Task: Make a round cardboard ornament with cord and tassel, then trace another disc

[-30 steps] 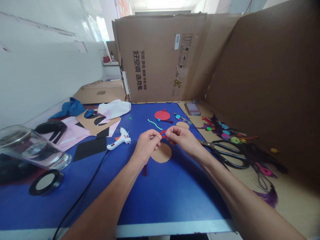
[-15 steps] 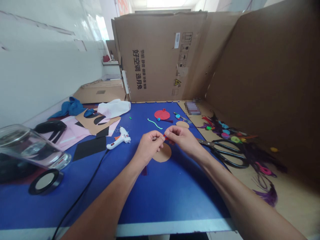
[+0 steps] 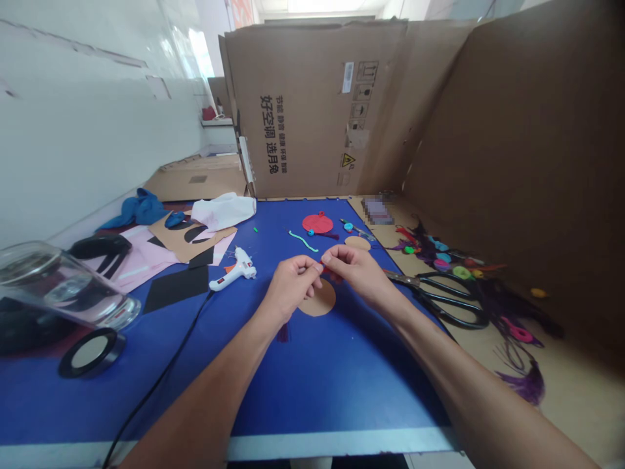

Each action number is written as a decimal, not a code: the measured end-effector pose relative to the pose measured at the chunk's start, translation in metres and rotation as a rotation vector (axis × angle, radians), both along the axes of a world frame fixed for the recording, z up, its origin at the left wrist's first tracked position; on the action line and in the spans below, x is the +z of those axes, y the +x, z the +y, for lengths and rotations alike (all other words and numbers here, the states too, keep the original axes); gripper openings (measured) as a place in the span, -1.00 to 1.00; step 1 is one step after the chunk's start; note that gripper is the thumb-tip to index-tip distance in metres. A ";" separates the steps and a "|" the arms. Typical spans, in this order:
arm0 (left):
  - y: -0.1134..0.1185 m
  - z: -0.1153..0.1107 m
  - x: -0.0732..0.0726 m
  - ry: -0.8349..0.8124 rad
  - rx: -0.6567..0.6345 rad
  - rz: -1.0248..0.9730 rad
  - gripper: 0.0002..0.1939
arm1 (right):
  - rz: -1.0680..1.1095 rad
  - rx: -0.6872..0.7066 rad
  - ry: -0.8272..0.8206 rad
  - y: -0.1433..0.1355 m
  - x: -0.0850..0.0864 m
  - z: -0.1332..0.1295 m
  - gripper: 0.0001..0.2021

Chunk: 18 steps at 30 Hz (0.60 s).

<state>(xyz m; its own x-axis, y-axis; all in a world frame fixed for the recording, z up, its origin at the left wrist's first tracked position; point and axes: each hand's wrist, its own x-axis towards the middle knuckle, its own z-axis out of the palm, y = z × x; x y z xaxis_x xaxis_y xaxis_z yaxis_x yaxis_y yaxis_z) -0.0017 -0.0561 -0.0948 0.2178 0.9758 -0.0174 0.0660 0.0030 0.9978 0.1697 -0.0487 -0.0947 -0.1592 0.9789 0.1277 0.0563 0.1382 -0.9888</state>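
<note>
My left hand (image 3: 293, 283) and my right hand (image 3: 355, 268) meet at their fingertips over the middle of the blue table. Both are closed in a pinch on a small red piece (image 3: 323, 264), mostly covered by the fingers, so its kind is unclear. Under the hands lies a round tan disc (image 3: 321, 303), partly hidden by them. A dark purple tassel (image 3: 283, 334) shows below my left wrist. Beyond my fingers are a red disc (image 3: 317, 224), a blue bead (image 3: 311, 232) with a purple tassel and a light green strip (image 3: 303, 241).
On the left are a white glue gun (image 3: 236, 269) with its black cord, black sheets (image 3: 176, 288), cloth pieces and a clear glass jar (image 3: 73, 286). Large scissors (image 3: 446, 296) lie by my right forearm, near several colored buttons and tassels. Cardboard walls (image 3: 317, 117) stand behind and right.
My hands stay pinched together at nearly the same spot, with only a slight shift of the left fingers. The whole view has moved very slightly.
</note>
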 end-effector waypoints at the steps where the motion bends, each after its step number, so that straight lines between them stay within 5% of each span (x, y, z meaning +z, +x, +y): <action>1: 0.000 0.000 0.000 -0.001 0.003 0.000 -0.72 | -0.004 0.004 -0.004 0.000 0.000 0.000 -0.51; 18: -0.007 0.008 0.000 -0.020 0.054 -0.026 -0.79 | -0.126 -0.039 0.059 0.015 0.004 0.004 -0.53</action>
